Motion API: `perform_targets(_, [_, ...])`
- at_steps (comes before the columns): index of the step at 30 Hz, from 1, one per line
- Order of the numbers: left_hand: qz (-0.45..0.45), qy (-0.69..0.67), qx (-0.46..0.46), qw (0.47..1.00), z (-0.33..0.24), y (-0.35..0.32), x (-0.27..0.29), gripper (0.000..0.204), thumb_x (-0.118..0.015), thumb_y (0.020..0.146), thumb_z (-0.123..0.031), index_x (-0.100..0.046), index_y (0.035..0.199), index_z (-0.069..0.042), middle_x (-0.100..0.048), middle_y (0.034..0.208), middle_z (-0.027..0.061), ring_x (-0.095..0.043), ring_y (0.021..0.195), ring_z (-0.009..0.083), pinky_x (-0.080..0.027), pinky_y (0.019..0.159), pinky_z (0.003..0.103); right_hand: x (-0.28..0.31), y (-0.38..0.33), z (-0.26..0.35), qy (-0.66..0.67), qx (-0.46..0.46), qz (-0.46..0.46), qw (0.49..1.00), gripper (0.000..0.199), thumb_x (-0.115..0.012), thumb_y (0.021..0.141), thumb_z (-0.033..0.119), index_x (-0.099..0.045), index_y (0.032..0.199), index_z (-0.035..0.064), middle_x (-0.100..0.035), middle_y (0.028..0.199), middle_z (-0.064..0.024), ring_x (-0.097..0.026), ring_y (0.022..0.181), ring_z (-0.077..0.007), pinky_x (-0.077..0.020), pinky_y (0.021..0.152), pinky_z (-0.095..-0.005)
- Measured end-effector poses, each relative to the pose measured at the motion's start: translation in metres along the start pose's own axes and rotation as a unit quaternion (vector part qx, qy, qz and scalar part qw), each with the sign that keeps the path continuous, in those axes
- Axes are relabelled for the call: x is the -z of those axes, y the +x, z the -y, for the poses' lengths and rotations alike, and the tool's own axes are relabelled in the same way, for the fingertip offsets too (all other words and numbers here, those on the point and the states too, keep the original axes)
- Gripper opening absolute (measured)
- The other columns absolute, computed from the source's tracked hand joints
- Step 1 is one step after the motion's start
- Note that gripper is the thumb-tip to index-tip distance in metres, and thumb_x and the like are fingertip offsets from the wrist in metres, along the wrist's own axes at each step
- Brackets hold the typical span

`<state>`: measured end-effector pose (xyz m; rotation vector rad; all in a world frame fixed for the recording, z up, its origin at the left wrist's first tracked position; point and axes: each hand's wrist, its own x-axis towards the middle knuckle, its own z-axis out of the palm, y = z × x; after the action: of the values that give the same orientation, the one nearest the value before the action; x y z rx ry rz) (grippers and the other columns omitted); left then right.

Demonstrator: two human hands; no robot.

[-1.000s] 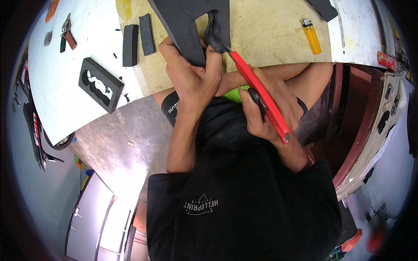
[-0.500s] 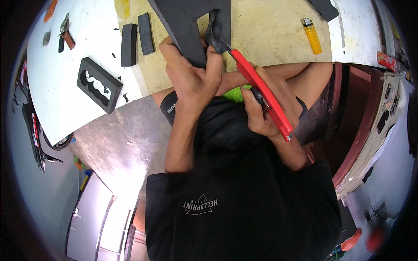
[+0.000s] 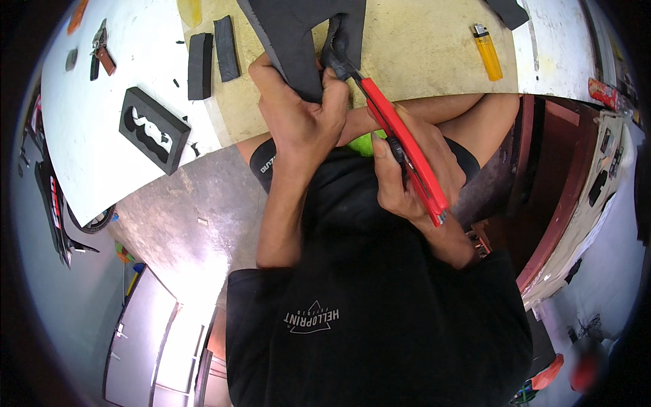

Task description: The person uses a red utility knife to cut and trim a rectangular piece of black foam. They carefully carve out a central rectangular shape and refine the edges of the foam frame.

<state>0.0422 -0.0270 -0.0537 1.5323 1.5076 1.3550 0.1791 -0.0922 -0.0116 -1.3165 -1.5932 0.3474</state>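
My left hand (image 3: 302, 115) is closed on a thick dark foam sheet (image 3: 291, 41), its thumb near the edge of an opening cut in the sheet. A curved dark foam strip (image 3: 337, 51) stands partly loose along that opening. In my right hand (image 3: 420, 159) is a red utility knife (image 3: 403, 139), gripped along its handle with the thumb beside the black slider. The knife's front end meets the lower end of the curved strip, close to my left thumb; foam hides the blade's tip.
Two dark foam blocks (image 3: 200, 66) lie left of the sheet. Farther left are a foam frame (image 3: 154, 130) with a wavy cut-out and a small brown-handled model pistol (image 3: 102, 53). A yellow lighter (image 3: 487, 53) lies on the right of the table (image 3: 420, 47). Foam scraps dot the left side.
The knife's rear end has swung slightly left and down with my right hand. The foam sheet has shifted a little to the right and up. My left hand keeps its hold.
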Motion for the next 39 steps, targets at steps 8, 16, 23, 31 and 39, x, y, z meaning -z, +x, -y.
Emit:
perform_targets(8, [0.001, 0.005, -0.014, 1.0, 0.002, 0.0, 0.002, 0.044, -0.07, 0.08, -0.003, -0.043, 0.114, 0.006, -0.066, 0.084, 0.0169, -0.069, 0.074, 0.0233, -0.053, 0.066, 0.033, 0.009, 0.001, -0.006, 0.044, 0.016, -0.003, 0.999, 0.033, -0.075, 0.081, 0.003, -0.067, 0.11, -0.013, -0.073, 0.099, -0.024, -0.074, 0.088, -0.0319, -0.058, 0.08, -0.0353])
perform_targets(16, [0.004, -0.021, 0.008, 1.0, 0.0, 0.002, 0.001, 0.044, -0.07, 0.08, -0.003, -0.043, 0.114, 0.005, -0.066, 0.084, 0.0159, -0.067, 0.073, 0.0225, -0.053, 0.066, 0.033, 0.006, 0.01, -0.015, 0.039, 0.034, 0.025, 0.998, 0.038, -0.078, 0.078, 0.0, -0.066, 0.112, -0.0124, -0.074, 0.096, -0.0227, -0.075, 0.087, -0.031, -0.0596, 0.079, -0.0368])
perform_targets(23, [0.002, -0.01, 0.0, 1.0, 0.001, -0.001, 0.002, 0.044, -0.072, 0.081, -0.005, -0.043, 0.114, 0.005, -0.066, 0.085, 0.0163, -0.069, 0.075, 0.0236, -0.053, 0.067, 0.033, 0.002, 0.017, -0.013, 0.055, 0.04, 0.021, 0.997, 0.038, -0.078, 0.078, -0.003, -0.065, 0.113, -0.0115, -0.075, 0.09, -0.0189, -0.076, 0.083, -0.0283, -0.0604, 0.077, -0.0354])
perform_targets(31, [0.007, 0.011, -0.003, 1.0, 0.0, -0.002, 0.002, 0.045, -0.072, 0.082, -0.005, -0.043, 0.115, 0.005, -0.066, 0.084, 0.0172, -0.07, 0.075, 0.027, -0.053, 0.067, 0.034, 0.007, 0.015, -0.009, 0.048, 0.011, 0.023, 0.999, 0.03, -0.074, 0.08, -0.002, -0.068, 0.108, -0.0106, -0.074, 0.091, -0.0182, -0.074, 0.08, -0.0274, -0.0588, 0.074, -0.034])
perform_targets(39, [0.014, 0.046, -0.045, 0.998, 0.003, -0.001, 0.006, 0.046, -0.072, 0.081, -0.004, -0.042, 0.115, 0.006, -0.066, 0.083, 0.0172, -0.069, 0.073, 0.0275, -0.053, 0.065, 0.034, 0.02, 0.011, -0.005, 0.033, -0.002, 0.027, 0.999, 0.028, -0.075, 0.08, 0.0, -0.069, 0.105, -0.0112, -0.074, 0.093, -0.0191, -0.074, 0.08, -0.0292, -0.0587, 0.074, -0.0339])
